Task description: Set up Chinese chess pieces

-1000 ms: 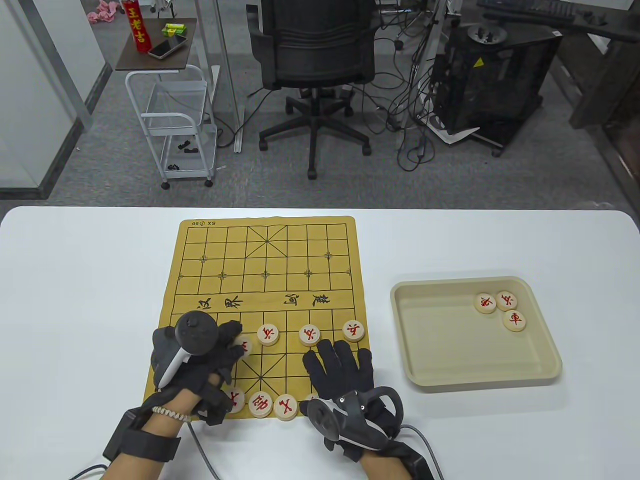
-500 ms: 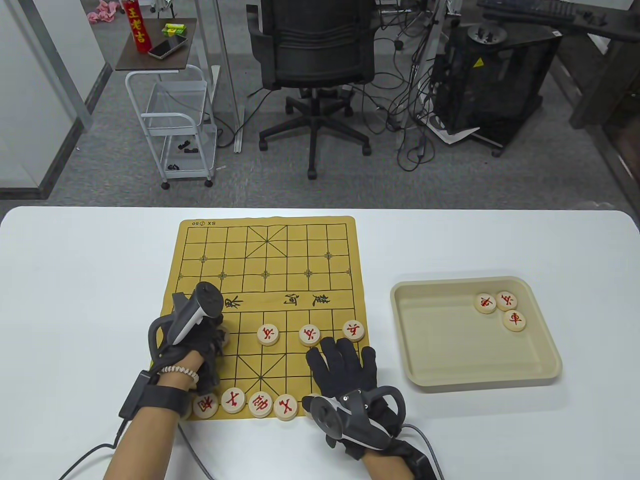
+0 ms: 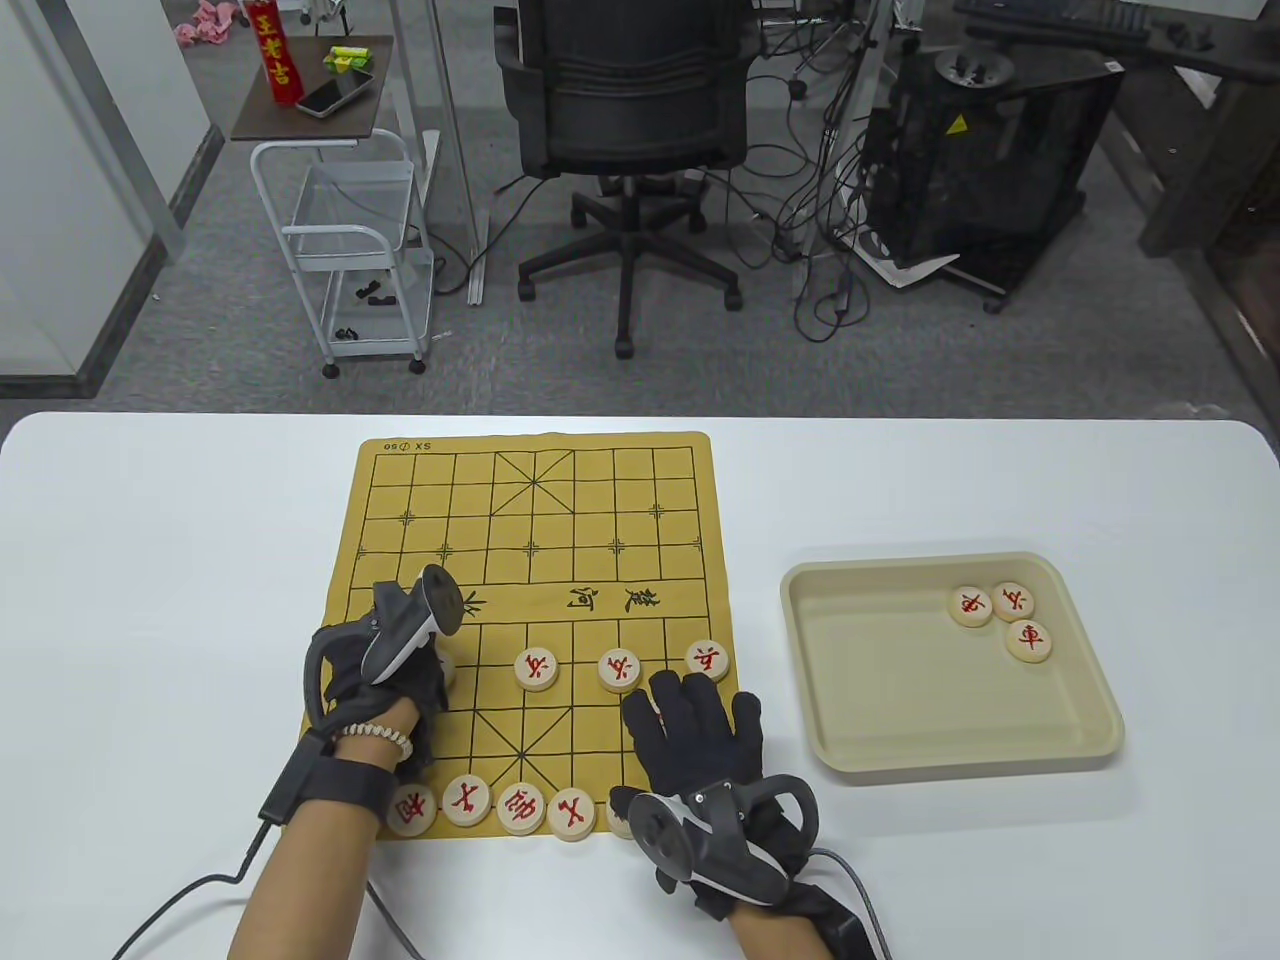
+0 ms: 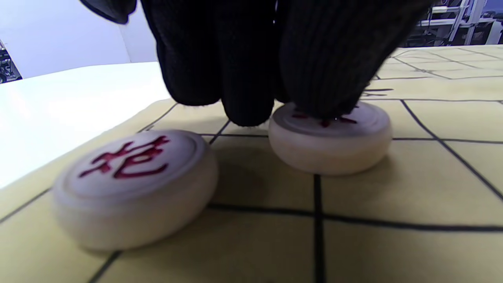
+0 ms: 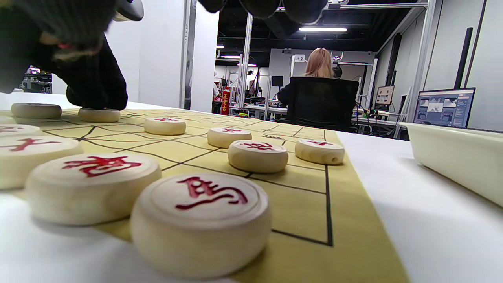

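The yellow board [image 3: 530,520] lies on the white table. My left hand [image 3: 425,668] is at the board's left side, and its fingertips [image 4: 243,78] press on top of a red-marked piece [image 4: 330,145] that stands on the board. A second piece [image 4: 137,184] lies just beside it. My right hand [image 3: 690,715] rests flat on the board with fingers spread and holds nothing. Three pieces [image 3: 620,670] stand in a row ahead of it. Several pieces [image 3: 521,808] line the near edge.
A beige tray [image 3: 880,740] stands to the right of the board with three red-marked pieces [image 3: 1010,615] in its far right corner. An office chair and a small white cart stand on the floor beyond the table.
My left hand has moved from the near-left corner up and to the left along the board, taking a piece with it and uncovering the near-edge pieces. My right hand has shifted slightly to the right.
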`<state>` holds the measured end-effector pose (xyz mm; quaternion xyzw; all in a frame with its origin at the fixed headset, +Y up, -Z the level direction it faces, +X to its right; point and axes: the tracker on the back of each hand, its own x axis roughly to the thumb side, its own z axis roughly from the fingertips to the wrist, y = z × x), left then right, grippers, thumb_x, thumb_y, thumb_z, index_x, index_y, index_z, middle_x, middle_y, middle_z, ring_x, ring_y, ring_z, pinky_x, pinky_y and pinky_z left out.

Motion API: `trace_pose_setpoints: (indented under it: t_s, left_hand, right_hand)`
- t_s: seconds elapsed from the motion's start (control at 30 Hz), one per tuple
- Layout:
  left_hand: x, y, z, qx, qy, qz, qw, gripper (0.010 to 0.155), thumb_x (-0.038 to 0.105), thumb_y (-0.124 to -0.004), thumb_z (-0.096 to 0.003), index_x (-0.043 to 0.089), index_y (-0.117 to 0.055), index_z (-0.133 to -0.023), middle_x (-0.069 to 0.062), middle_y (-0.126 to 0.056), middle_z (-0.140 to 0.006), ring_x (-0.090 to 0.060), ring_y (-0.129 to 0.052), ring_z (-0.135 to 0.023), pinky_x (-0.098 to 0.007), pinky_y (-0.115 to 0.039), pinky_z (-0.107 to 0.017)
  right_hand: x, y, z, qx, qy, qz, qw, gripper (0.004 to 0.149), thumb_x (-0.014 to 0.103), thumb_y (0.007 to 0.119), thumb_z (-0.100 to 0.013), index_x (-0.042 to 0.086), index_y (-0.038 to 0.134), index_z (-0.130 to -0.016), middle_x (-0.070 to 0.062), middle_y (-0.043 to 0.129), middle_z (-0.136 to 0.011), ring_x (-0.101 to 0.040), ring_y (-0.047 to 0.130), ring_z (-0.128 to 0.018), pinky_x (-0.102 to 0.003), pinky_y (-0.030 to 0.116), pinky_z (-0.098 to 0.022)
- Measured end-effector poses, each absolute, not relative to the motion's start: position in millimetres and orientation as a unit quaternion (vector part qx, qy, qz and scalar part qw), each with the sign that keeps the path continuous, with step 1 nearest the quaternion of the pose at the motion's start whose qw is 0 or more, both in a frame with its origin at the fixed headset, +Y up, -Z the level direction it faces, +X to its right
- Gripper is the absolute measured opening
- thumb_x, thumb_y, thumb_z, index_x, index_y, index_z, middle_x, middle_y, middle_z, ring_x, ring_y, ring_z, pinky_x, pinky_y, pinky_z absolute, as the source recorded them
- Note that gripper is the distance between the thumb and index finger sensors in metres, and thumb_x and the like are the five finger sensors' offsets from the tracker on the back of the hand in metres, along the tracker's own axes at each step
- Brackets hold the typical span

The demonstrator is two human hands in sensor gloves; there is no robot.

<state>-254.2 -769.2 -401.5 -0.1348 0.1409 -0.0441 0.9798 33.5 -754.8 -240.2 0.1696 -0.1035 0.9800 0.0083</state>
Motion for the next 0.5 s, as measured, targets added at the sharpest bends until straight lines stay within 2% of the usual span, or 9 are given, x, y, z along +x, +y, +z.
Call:
trace_pose_setpoints:
  t_s: [0.1, 0.23, 0.5]
  left_hand:
    - [-254.2, -761.8, -395.9, -0.106, 0.134, -0.026, 0.985, 0.056, 0.037, -0.089, -0.0395, 0.03, -0.08, -0.094, -0.005, -0.095, -0.091, -0.036, -0.091, -0.088, -0.07, -0.049, -0.073]
    - [-251.4, -742.4, -379.1, -0.062, 0.09, 0.011, 0.994, 0.058, 0.039, -0.089, -0.0389, 0.03, -0.078, -0.095, -0.006, -0.093, -0.093, -0.036, -0.09, -0.089, -0.07, -0.051, -0.072]
    - [-253.4, -711.3, -318.0, 0.053, 0.001, 0.084, 0.995, 0.064, 0.048, -0.086, -0.0395, 0.029, -0.072, -0.099, -0.008, -0.085, -0.101, -0.039, -0.083, -0.095, -0.07, -0.05, -0.072]
  right_hand:
    - [34.0, -754.4, -239.8, 0.168, -0.103, 0.98, 0.011, 0.088, 0.063, 0.081, -0.044, 0.028, 0.043, -0.115, -0.01, 0.042, -0.123, -0.044, 0.049, -0.116, -0.074, 0.041, -0.077]
    - [34.4, -754.9, -239.8, 0.167, -0.102, 0.981, 0.008, 0.088, 0.063, 0.081, -0.044, 0.028, 0.043, -0.115, -0.01, 0.042, -0.123, -0.044, 0.049, -0.116, -0.074, 0.041, -0.077]
    - [35.7, -754.5, -238.7, 0.161, -0.104, 0.981, 0.009, 0.088, 0.063, 0.081, -0.044, 0.028, 0.043, -0.115, -0.01, 0.043, -0.122, -0.044, 0.049, -0.116, -0.074, 0.042, -0.077]
